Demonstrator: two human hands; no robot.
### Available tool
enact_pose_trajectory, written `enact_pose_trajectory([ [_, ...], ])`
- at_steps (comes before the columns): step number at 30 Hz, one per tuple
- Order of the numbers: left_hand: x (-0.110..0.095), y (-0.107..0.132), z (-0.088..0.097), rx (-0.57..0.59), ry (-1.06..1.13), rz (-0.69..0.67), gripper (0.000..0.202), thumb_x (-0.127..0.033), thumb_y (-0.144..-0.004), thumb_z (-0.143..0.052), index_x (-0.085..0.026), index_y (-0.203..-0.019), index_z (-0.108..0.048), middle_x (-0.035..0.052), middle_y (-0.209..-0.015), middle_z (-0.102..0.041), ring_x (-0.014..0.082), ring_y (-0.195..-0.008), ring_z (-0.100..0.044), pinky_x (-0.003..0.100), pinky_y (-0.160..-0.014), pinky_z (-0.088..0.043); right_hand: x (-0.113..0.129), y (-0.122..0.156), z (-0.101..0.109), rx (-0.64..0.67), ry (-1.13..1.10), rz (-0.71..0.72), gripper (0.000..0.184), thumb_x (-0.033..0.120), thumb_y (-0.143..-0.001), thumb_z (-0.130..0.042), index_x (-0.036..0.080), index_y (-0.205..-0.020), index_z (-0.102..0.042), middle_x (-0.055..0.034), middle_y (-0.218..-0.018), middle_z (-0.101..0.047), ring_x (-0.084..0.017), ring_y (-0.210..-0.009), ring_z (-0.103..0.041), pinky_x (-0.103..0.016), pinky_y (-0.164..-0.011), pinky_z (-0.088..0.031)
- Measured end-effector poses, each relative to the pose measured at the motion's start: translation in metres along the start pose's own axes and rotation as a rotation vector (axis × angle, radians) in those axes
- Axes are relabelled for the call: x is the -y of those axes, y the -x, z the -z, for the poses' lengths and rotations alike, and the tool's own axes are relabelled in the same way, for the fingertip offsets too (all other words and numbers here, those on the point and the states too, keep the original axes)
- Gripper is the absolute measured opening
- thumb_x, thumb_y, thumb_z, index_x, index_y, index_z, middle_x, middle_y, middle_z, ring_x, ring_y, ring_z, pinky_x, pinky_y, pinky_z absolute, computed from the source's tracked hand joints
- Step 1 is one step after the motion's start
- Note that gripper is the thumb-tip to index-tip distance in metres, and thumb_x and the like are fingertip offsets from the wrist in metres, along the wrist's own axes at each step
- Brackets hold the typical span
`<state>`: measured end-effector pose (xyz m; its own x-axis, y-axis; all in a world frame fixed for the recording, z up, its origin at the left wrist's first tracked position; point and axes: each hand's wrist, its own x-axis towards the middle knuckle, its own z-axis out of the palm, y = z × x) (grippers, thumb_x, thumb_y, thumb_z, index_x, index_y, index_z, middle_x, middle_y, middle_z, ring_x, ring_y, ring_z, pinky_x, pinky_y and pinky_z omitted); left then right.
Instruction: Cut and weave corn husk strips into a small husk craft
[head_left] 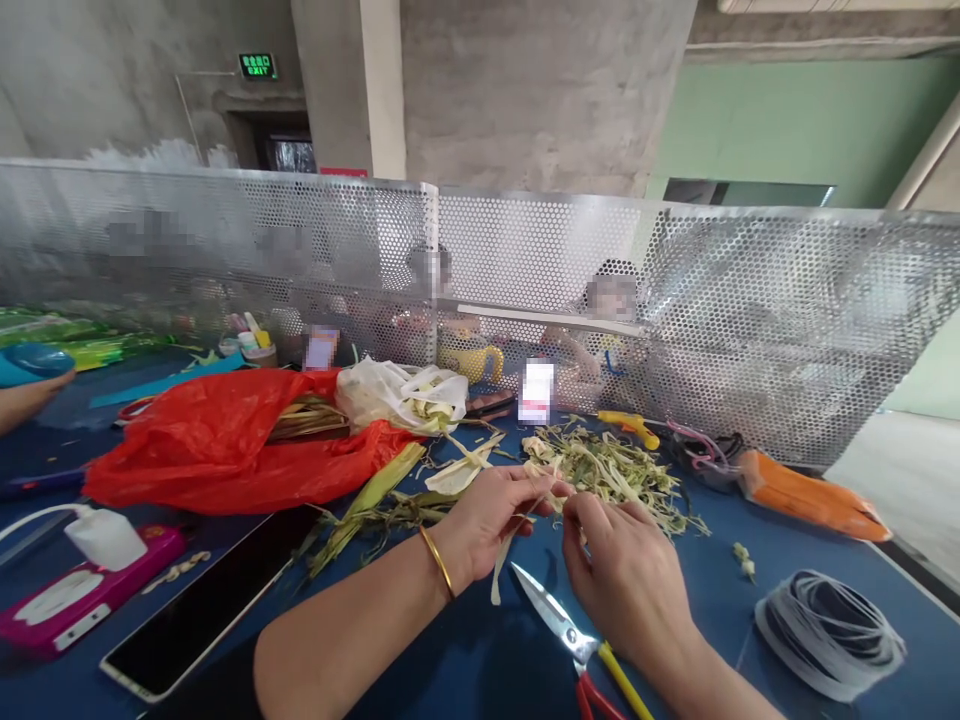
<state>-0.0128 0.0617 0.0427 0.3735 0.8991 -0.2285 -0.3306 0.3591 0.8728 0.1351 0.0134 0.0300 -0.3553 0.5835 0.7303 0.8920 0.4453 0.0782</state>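
Note:
My left hand (501, 515), with a gold bangle at the wrist, pinches a pale strip of dried husk (498, 578) that hangs below the fingers. Close beside it my right hand (621, 560) is closed, its fingertips curled inward near the left fingertips. What the right fingers pinch is too small and hidden to make out. Behind both hands lies a heap of greenish husk scraps (615, 470). Scissors (568, 630) with one red and one yellow handle lie half-open on the blue table (465, 665), partly under my right forearm.
Left of my arms are a red plastic bag (225, 430), a black phone (206, 600) and a magenta power strip (90, 590). To the right lie a coil of white cord (829, 635) and an orange packet (814, 495). A perforated metal screen (525, 250) stands behind, with people beyond.

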Motion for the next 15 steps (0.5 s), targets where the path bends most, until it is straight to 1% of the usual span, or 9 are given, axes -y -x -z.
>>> enact_pose_trajectory([
  [2,0.002,-0.002,0.000,-0.028,0.007,-0.007,0.023,-0.025,-0.063,-0.080,-0.011,-0.080,-0.073,0.0082,-0.085,-0.070,0.0068,-0.058,-0.054,0.017,-0.045,-0.031,0.000,-0.001,0.002,0.020,0.017,0.014,0.016,0.015,-0.091,-0.043,0.017,-0.084,-0.057,-0.0009,-0.062,-0.058,-0.016,-0.056,-0.052,-0.031,-0.062,-0.032],
  [4,0.003,-0.004,0.000,-0.054,0.025,-0.006,0.023,-0.025,-0.061,-0.081,-0.010,-0.076,-0.073,0.0077,-0.082,-0.070,0.0062,-0.056,-0.054,0.016,-0.045,-0.030,0.002,-0.002,0.004,0.015,0.053,0.048,0.015,0.016,-0.090,-0.045,0.017,-0.087,-0.059,-0.0053,-0.076,-0.062,-0.018,-0.067,-0.056,-0.033,-0.067,-0.035],
  [5,0.003,-0.005,0.000,-0.061,0.034,-0.009,0.023,-0.025,-0.061,-0.082,-0.010,-0.076,-0.072,0.0074,-0.080,-0.070,0.0061,-0.056,-0.054,0.016,-0.045,-0.031,0.003,-0.002,0.005,0.004,0.069,0.087,0.016,0.015,-0.090,-0.045,0.017,-0.091,-0.060,-0.0069,-0.082,-0.063,-0.020,-0.073,-0.056,-0.035,-0.071,-0.036],
  [7,0.004,-0.005,-0.001,-0.062,0.057,-0.008,0.024,-0.024,-0.059,-0.083,-0.011,-0.075,-0.072,0.0067,-0.079,-0.070,0.0067,-0.057,-0.055,0.017,-0.047,-0.034,0.005,-0.002,0.004,0.012,0.076,0.219,0.020,0.013,-0.091,-0.044,0.017,-0.099,-0.061,-0.0074,-0.090,-0.063,-0.020,-0.078,-0.055,-0.037,-0.077,-0.038],
  [9,0.004,-0.004,-0.002,-0.046,0.083,0.004,0.026,-0.024,-0.055,-0.085,-0.011,-0.074,-0.072,0.0064,-0.078,-0.071,0.0086,-0.059,-0.057,0.018,-0.052,-0.039,0.008,0.000,0.000,0.068,0.077,0.377,0.021,0.011,-0.091,-0.044,0.016,-0.101,-0.062,-0.0063,-0.088,-0.061,-0.020,-0.082,-0.055,-0.039,-0.084,-0.039],
  [11,0.006,-0.002,-0.004,-0.017,0.100,0.019,0.029,-0.024,-0.052,-0.087,-0.011,-0.072,-0.072,0.0065,-0.076,-0.071,0.0110,-0.065,-0.060,0.019,-0.058,-0.043,0.010,0.004,-0.008,0.122,0.113,0.468,0.019,0.011,-0.089,-0.046,0.015,-0.099,-0.062,-0.0071,-0.089,-0.060,-0.023,-0.089,-0.055,-0.042,-0.093,-0.038],
  [13,0.010,-0.001,-0.006,0.019,0.102,0.020,0.031,-0.025,-0.050,-0.088,-0.010,-0.072,-0.072,0.0062,-0.074,-0.070,0.0119,-0.068,-0.061,0.019,-0.062,-0.044,0.010,0.008,-0.015,0.127,0.152,0.491,0.018,0.012,-0.089,-0.046,0.014,-0.096,-0.062,-0.0079,-0.090,-0.059,-0.025,-0.093,-0.055,-0.045,-0.098,-0.035],
  [15,0.015,-0.002,-0.006,0.042,0.095,0.018,0.032,-0.026,-0.049,-0.088,-0.010,-0.071,-0.072,0.0050,-0.071,-0.069,0.0109,-0.066,-0.060,0.019,-0.062,-0.044,0.009,0.010,-0.019,0.122,0.152,0.485,0.017,0.012,-0.090,-0.045,0.015,-0.091,-0.062,-0.0069,-0.087,-0.058,-0.024,-0.090,-0.055,-0.046,-0.099,-0.035],
])
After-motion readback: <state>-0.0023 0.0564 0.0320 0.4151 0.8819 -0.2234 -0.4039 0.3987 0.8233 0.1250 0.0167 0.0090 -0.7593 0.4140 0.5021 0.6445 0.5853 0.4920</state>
